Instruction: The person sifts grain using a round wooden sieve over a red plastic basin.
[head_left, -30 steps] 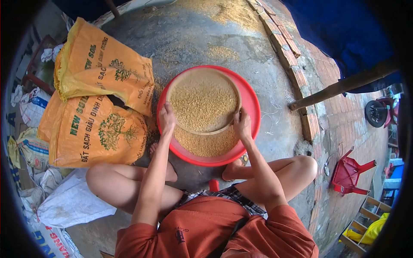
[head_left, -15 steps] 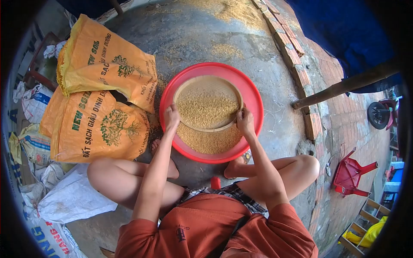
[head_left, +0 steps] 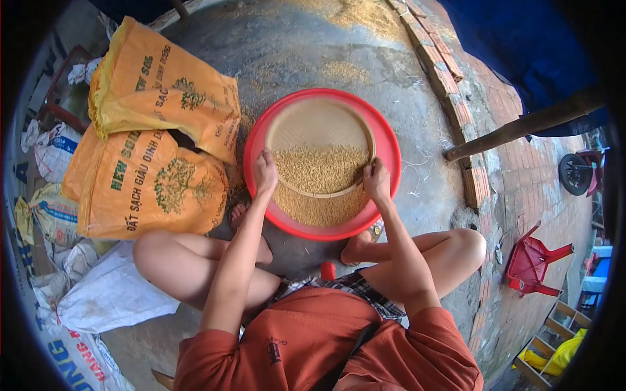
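Note:
A round woven winnowing tray (head_left: 316,118) with a pale rim is held over a red plastic basin (head_left: 388,140). My left hand (head_left: 265,173) grips the tray's rim on the left, fingers wrapped round it. On the right side, my right hand (head_left: 376,180) is closed on the same rim. Loose grain (head_left: 323,166) covers the near half of the tray, and its far half shows bare weave. More grain (head_left: 317,210) lies in the basin, below the tray's near edge.
Orange printed sacks (head_left: 176,98) lie at the left, above a white sack (head_left: 114,290). Spilled grain (head_left: 365,19) is on the floor ahead. A brick edging (head_left: 450,91), a wooden pole (head_left: 521,133) and an overturned red stool (head_left: 535,264) are at the right.
Grain in the tray has shifted toward me, baring the far half of the weave. Both hands still hold the rim.

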`<state>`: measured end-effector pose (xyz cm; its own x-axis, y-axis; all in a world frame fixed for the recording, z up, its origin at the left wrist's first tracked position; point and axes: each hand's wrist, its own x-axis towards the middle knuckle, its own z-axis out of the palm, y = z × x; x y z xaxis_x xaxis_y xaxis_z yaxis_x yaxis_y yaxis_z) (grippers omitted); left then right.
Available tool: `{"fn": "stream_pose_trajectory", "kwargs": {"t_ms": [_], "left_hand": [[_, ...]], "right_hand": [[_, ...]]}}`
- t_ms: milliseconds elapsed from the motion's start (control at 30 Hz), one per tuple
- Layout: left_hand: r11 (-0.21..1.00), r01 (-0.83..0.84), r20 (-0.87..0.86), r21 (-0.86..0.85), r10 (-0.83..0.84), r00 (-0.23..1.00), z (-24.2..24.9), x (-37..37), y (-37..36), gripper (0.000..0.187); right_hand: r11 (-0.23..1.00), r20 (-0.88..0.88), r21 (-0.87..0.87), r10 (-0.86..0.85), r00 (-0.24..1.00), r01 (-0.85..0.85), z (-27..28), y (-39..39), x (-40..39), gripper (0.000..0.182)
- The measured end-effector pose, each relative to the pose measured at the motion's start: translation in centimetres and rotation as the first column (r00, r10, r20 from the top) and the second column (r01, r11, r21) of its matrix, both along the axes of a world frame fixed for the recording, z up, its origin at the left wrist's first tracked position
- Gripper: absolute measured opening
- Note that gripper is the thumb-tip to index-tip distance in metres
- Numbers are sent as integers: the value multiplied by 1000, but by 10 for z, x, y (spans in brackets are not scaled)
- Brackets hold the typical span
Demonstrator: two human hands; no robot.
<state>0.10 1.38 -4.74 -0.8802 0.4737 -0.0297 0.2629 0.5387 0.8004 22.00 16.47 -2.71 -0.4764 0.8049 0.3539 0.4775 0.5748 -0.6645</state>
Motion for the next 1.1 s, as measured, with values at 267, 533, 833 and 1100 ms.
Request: {"fn": "stream_pose_trajectory", "kwargs": {"t_ms": [267, 533, 833, 1100], "left_hand": [[996, -88, 183, 8, 85, 979, 4, 14, -3, 47], [973, -48, 68, -224, 65, 996, -86, 25, -20, 49], [988, -129, 386, 79, 89, 918, -3, -7, -18, 51], [998, 23, -28, -53, -24, 999, -15, 16, -8, 44]], "right_hand": [[964, 72, -264, -10, 997, 28, 22, -3, 5, 24], [916, 401, -390, 78, 913, 93, -48, 10, 24, 28], [726, 71, -687, 116, 991, -36, 23, -9, 2, 23], [910, 189, -410, 17, 982, 63, -10, -3, 13, 19]]}}
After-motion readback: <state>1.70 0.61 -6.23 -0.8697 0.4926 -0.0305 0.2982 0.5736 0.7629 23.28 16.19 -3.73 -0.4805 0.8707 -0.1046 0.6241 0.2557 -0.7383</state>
